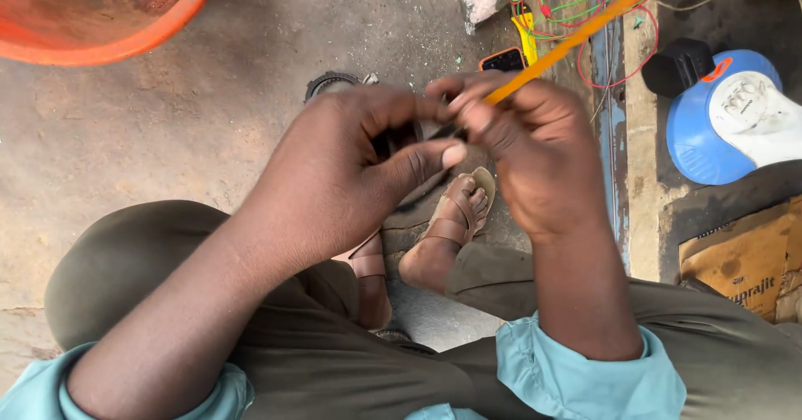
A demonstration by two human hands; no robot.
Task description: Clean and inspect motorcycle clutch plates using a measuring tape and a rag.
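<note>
Two hands, left hand (334, 178), right hand (535, 152), one orange screwdriver (568, 42)

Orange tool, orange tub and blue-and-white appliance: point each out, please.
orange tool (568, 42), head view, middle of its long shaft above the right hand.
orange tub (125, 44), head view, its lower rim.
blue-and-white appliance (697, 140), head view, its blue body.

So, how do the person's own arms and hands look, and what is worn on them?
Both forearms are bare. Each arm ends in a light teal sleeve pushed up near the elbow, the left sleeve at the lower left and the right sleeve at the lower right. The left hand and the right hand wear no gloves. No rings, watch or bracelet are visible from this view.
</note>
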